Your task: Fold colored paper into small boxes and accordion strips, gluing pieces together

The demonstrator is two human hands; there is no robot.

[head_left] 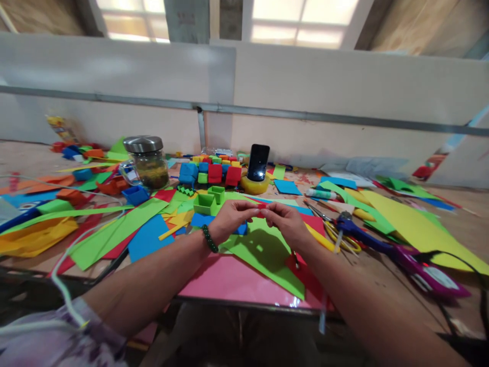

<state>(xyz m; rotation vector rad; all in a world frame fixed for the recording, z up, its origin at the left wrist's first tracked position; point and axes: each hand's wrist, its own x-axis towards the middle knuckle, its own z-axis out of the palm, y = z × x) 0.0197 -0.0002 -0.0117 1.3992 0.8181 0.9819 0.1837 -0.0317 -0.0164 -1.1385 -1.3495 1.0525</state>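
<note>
Between the fingertips of both hands is a small piece of red paper, mostly covered by the fingers. My left hand, with a dark green bead bracelet at its wrist, pinches one side. From the right, my right hand pinches the other. Below them lies a large green sheet on a pink board. Two open green paper boxes stand just beyond my left hand, and a blue paper piece is partly hidden behind it.
A lidded glass mug stands back left. Paper cubes in several colours and a phone on a yellow roll are behind the hands. Scissors and a purple glue gun with a cord lie right. Coloured sheets spread around.
</note>
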